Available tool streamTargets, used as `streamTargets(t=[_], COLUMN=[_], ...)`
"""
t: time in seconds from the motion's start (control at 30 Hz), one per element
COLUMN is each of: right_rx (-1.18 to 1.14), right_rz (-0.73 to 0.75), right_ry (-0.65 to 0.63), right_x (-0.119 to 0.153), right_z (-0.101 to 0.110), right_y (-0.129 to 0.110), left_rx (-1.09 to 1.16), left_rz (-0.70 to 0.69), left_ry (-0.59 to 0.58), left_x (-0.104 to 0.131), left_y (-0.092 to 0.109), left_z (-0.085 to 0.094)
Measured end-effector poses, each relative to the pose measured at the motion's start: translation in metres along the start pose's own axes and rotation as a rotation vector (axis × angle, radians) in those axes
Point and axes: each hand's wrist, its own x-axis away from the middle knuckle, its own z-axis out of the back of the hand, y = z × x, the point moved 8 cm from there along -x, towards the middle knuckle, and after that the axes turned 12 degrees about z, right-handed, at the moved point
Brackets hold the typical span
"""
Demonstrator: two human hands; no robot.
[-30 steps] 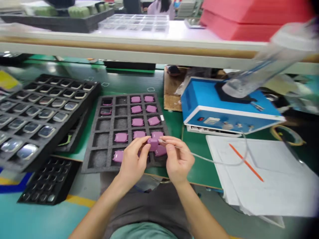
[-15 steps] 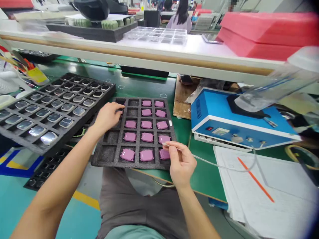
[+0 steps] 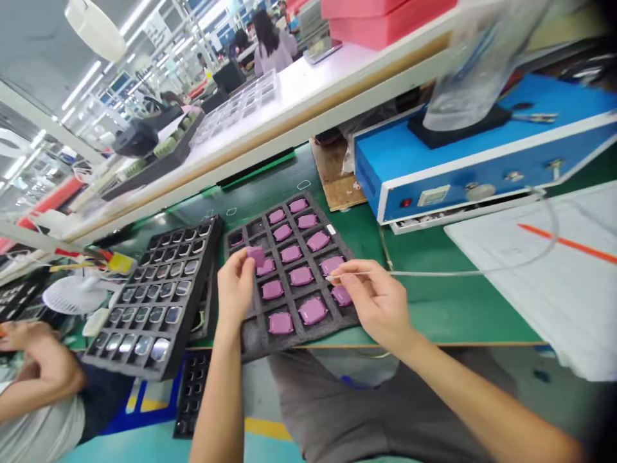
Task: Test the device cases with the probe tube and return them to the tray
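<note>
Pinched between thumb and fingers of my left hand (image 3: 234, 283) is a purple watch case (image 3: 256, 256), raised over the left part of the black foam tray (image 3: 258, 347). More purple watch cases (image 3: 301, 276) lie in the tray's compartments. My right hand (image 3: 378, 299) grips the end of a thin clear tube (image 3: 434, 274) above the tray's right side. Its small pale tip sticks out past the fingers, close to the watch cases there. The tube trails right to a blue machine (image 3: 434, 180).
Left of the tray stands another black tray (image 3: 166, 366) holding rows of glossy dark square parts. A shelf (image 3: 308, 93) crosses behind. Papers (image 3: 569, 283) with an orange stick lie to the right. A co-worker's arm (image 3: 45, 366) is at far left.
My left hand has lifted a purple watch case from the tray's far left area and brought it nearer. My right hand keeps the tube over the tray's right side. The view has tilted.
</note>
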Motion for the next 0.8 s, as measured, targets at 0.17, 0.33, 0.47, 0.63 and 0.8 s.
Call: streamTargets(t=[0.17,0.33,0.47,0.63,0.8], right_rx=[0.015,0.103,0.116,0.104,0.099], right_rz=[0.117,0.112,0.094,0.077,0.086], right_ry=[0.026,0.05,0.039,0.039,0.026], right_x=[-0.004,0.003,0.005,0.005,0.003], right_z=[0.005,0.013,0.013,0.011,0.01], right_y=[-0.011,-0.008,-0.006,-0.006,-0.008], left_rx=[0.675,0.854,0.97,1.068,0.992], left_rz=[0.235,0.262,0.321,0.381,0.373], left_ry=[-0.197,-0.13,-0.119,-0.144,-0.152], left_x=[0.077,0.096,0.096,0.098,0.101], left_y=[0.014,0.025,0.016,0.012,0.018], left_z=[-0.079,-0.104,-0.103,-0.108,-0.11])
